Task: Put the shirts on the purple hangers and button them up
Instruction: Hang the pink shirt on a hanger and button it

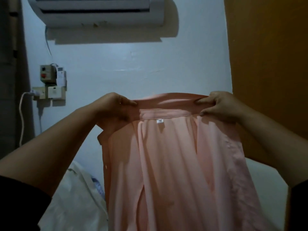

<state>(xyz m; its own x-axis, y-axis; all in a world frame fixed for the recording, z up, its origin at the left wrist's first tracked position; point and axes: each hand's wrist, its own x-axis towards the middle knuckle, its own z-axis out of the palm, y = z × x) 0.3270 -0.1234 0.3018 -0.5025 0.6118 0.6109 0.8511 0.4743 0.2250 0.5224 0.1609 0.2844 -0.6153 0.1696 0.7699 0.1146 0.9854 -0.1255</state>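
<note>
STAGE: early | GRIP: left hand (115, 106) and right hand (221, 105) pinch pink shirt (175, 164) collar | HANGER: none visible | BUTTONS: undone | LEFT: hang, button

single head cam, faces fwd at wall (150, 67), close on hands

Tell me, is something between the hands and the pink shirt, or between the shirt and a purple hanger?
Nothing separates them: the left hand and right hand already grip the pink shirt at its collar. No purple hanger is in view, so that path cannot be judged.
</note>
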